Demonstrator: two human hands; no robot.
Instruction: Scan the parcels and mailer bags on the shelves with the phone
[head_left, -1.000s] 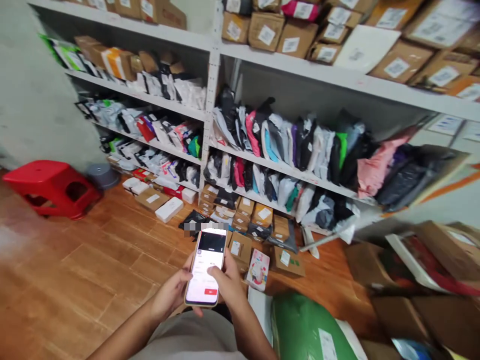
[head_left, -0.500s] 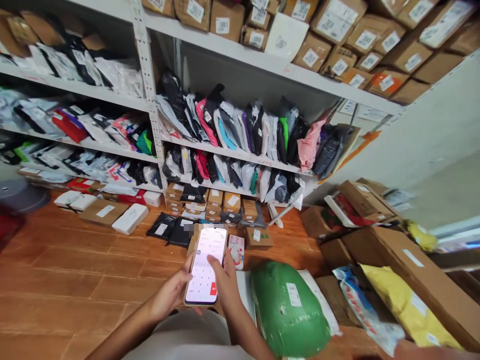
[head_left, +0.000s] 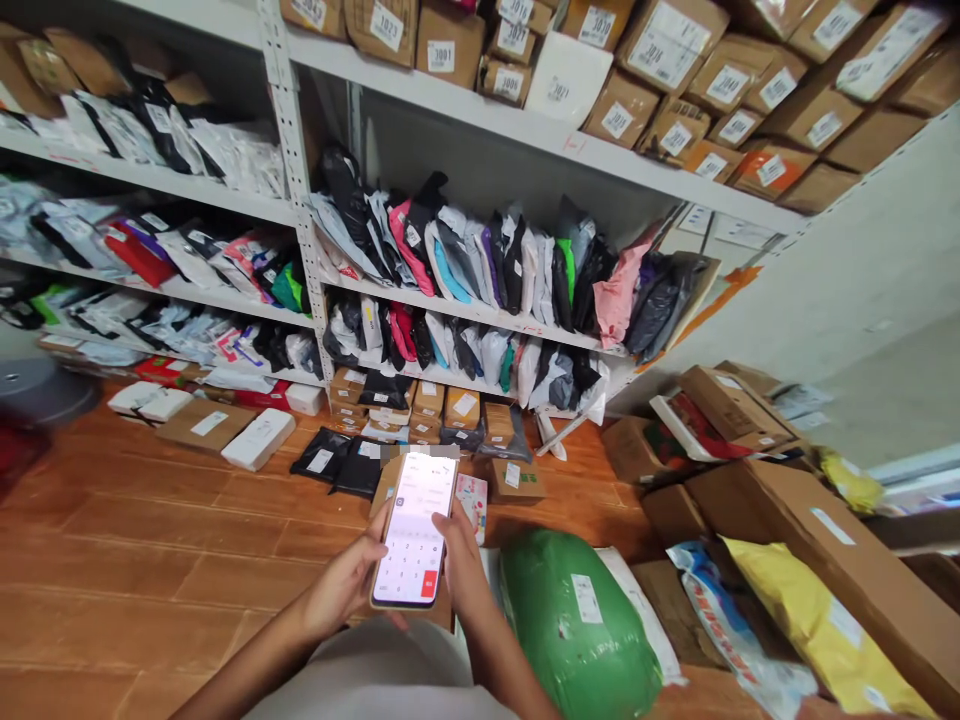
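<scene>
A smartphone (head_left: 414, 530) is held upright in front of my body, its lit screen facing me with a number keypad and a red key at the lower right. My left hand (head_left: 358, 570) wraps the phone's left edge, the thumb lying by the keypad. Around the right edge is my right hand (head_left: 459, 552), its thumb over the right side of the screen above the keypad. The fingers behind the phone are mostly hidden. Just beyond the phone, a small printed box (head_left: 472, 503) and black parcels (head_left: 352, 465) lie on the floor.
White metal shelves (head_left: 450, 305) ahead hold many bagged parcels, with labelled cardboard boxes (head_left: 450, 45) on top. A large green wrapped parcel (head_left: 574, 630) sits close on my right. Beyond it are a long carton (head_left: 847, 560) and a yellow mailer (head_left: 817, 610). Wooden floor (head_left: 150, 540) extends left.
My right thumb has shifted from the middle of the screen to its right side. The phone stays in both hands, and the view has moved slightly.
</scene>
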